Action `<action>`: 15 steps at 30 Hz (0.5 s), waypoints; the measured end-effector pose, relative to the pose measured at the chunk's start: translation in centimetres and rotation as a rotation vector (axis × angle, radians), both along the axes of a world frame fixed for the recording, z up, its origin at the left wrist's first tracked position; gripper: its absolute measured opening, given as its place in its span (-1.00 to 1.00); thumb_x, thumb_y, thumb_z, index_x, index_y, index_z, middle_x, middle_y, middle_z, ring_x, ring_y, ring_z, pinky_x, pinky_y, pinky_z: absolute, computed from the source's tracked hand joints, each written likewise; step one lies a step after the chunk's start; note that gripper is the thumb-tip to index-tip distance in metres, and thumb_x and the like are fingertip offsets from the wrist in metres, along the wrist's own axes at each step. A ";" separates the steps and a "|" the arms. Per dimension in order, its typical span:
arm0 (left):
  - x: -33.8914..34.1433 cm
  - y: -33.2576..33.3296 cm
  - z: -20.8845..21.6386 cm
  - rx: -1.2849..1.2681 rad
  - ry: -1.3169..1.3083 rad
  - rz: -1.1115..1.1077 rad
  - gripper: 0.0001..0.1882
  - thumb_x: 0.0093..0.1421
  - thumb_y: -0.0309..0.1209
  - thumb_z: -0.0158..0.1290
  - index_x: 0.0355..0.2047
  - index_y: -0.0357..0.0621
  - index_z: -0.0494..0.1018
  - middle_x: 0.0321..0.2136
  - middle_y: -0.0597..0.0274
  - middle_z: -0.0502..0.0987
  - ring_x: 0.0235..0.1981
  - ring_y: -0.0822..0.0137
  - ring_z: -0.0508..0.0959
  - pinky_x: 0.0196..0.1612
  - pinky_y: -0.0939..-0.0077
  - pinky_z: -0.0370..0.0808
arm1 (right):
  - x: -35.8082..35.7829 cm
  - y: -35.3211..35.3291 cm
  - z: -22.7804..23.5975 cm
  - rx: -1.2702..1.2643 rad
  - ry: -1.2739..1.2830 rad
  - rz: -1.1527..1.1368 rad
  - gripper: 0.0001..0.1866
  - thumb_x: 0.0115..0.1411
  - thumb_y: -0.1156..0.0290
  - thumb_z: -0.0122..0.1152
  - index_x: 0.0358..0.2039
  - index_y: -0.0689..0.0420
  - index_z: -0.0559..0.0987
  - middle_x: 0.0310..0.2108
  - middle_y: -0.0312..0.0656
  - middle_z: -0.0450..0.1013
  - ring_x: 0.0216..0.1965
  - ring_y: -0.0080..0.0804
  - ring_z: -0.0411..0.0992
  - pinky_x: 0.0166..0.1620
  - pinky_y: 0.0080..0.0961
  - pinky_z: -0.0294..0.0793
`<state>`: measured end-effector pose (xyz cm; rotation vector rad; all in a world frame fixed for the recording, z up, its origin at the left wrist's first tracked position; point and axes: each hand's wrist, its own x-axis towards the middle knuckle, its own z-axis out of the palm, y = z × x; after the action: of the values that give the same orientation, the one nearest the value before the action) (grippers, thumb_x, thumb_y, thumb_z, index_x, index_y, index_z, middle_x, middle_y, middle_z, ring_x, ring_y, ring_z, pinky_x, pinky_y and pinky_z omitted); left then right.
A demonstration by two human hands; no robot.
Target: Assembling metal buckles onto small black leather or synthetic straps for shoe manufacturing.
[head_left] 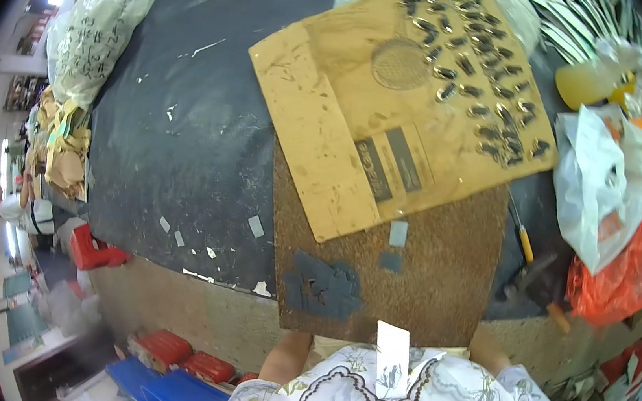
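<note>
Neither of my hands shows. My left arm (287, 357) and my right arm (487, 351) pass down behind the near edge of a brown board (438, 285), which hides whatever lies below it. On the board sit a pale grey square (398, 233), a darker grey square (390, 261) and a ragged dark grey patch (319, 286). A flattened cardboard sheet (307, 112) overlaps the board's far part. Many small dark, shiny pieces (472, 91) with gold-coloured edges are spread over its right side. A white slip (391, 359) stands out against my patterned top.
A hammer (530, 276) and a yellow-handled tool (525, 244) lie right of the board. Beyond them are a white plastic bag (593, 176), a red bag (622, 270) and a yellow container (583, 85). Pale scraps dot the dark tabletop (187, 122). Another person (34, 214) is far left.
</note>
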<state>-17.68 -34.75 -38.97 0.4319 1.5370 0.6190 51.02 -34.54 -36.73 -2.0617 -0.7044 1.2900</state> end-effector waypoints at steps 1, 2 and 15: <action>0.0 1.1 -0.2 -0.003 0.016 0.048 -0.62 0.25 -0.24 -0.14 -0.03 -0.23 0.32 0.01 0.05 0.35 0.01 0.23 0.35 0.04 0.37 0.29 | -1.1 0.8 -0.2 0.017 0.016 -0.022 -0.71 0.18 0.27 0.00 -0.19 0.19 0.46 -0.36 -0.16 0.42 -0.39 -0.41 0.37 -0.34 -0.48 0.36; -1.0 1.1 0.3 -0.002 0.049 0.108 -0.63 0.26 -0.24 -0.15 -0.03 -0.23 0.32 0.00 0.05 0.35 0.00 0.23 0.35 0.04 0.38 0.29 | -2.1 1.1 -1.4 0.035 0.051 -0.032 -0.72 0.17 0.27 0.00 -0.19 0.19 0.46 -0.37 -0.15 0.42 -0.40 -0.40 0.37 -0.34 -0.47 0.36; 4.6 0.5 22.2 0.757 0.991 0.834 -0.71 0.28 -0.38 -0.17 -0.08 -0.32 0.30 -0.10 0.11 0.38 -0.08 0.30 0.38 -0.01 0.46 0.34 | -25.4 15.2 12.7 0.416 0.143 -0.138 -0.82 0.19 0.36 -0.03 -0.34 0.18 0.49 -0.57 -0.27 0.39 -0.60 -0.55 0.31 -0.52 -0.63 0.28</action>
<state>-13.12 -34.29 -16.79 0.7232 2.4092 1.8651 25.57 -19.32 -24.00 -1.6366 -0.6861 1.0938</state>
